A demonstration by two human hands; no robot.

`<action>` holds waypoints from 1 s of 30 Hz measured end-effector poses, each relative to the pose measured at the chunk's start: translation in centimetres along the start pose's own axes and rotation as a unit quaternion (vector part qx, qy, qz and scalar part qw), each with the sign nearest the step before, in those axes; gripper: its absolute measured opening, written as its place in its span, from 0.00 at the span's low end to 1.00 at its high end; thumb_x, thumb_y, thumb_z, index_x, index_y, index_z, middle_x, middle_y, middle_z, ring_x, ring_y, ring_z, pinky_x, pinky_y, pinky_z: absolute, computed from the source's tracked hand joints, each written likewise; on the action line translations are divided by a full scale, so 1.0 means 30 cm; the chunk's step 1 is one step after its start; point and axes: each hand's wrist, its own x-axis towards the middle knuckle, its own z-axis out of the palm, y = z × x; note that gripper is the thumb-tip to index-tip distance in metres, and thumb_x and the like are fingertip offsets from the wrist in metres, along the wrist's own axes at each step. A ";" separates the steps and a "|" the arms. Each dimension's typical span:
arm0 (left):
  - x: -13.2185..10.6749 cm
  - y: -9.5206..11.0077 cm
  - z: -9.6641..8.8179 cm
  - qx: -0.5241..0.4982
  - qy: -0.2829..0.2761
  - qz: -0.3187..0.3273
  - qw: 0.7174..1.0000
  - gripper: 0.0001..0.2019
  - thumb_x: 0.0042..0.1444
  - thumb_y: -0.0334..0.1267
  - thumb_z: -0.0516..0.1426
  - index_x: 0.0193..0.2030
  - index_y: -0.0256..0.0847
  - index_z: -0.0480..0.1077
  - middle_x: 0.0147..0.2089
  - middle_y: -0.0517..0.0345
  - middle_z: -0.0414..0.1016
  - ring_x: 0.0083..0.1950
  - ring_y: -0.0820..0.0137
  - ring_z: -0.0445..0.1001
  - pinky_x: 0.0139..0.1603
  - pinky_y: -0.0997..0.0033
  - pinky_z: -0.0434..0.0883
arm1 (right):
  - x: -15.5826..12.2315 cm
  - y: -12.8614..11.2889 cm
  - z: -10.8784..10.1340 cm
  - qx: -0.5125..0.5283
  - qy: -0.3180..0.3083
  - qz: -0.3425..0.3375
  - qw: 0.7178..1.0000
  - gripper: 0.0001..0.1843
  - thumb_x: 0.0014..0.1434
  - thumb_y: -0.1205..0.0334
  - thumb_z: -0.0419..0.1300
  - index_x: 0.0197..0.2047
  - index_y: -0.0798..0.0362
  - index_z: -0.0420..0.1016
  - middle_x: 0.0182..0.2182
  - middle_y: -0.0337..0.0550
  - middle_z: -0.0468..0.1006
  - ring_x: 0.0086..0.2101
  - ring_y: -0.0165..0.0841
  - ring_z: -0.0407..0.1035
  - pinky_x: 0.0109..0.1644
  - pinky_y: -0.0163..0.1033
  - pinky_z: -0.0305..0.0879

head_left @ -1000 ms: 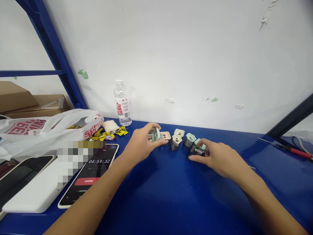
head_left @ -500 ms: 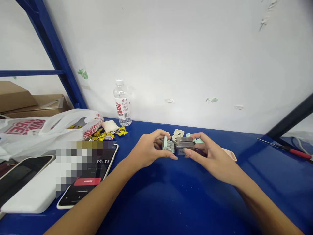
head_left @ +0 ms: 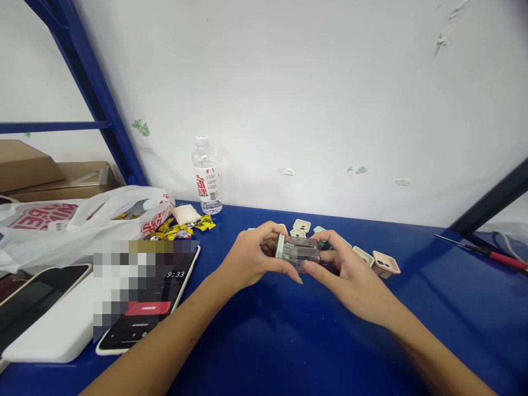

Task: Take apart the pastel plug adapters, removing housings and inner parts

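My left hand point(head_left: 249, 257) grips a pale green pencil sharpener head point(head_left: 281, 247) between thumb and fingers. A see-through grey shavings box point(head_left: 306, 251) is pinched in my right hand point(head_left: 357, 283), thumb at its near side. The head meets the box's left end; whether it is fully seated I cannot tell. Behind my hands lie cream sharpener tops point(head_left: 302, 225) with two dark holes and a green part point(head_left: 319, 230). To the right of my right hand are another cream piece point(head_left: 363, 256) and a pink sharpener point(head_left: 386, 263).
A water bottle point(head_left: 207, 190) stands by the wall, with yellow wrapped packets point(head_left: 202, 223) and a plastic bag point(head_left: 107, 212) to its left. A lit phone point(head_left: 181, 280) and a white slab point(head_left: 53, 324) lie at the left. A red-handled tool point(head_left: 501, 257) lies at the far right.
The green head and the grey box, apart before, now meet. My right hand has moved left and slightly nearer, uncovering the cream and pink pieces on the right.
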 end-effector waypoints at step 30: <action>-0.028 -0.002 0.043 0.058 0.081 0.013 0.995 0.36 0.43 0.66 0.58 0.47 0.37 0.77 0.37 0.51 0.80 0.35 0.63 0.75 0.36 0.69 0.71 | -0.010 -0.021 0.076 0.085 -0.030 -0.010 0.996 0.21 0.64 0.44 0.51 0.51 0.51 0.63 0.31 0.41 0.78 0.16 0.22 0.53 0.18 0.30 0.48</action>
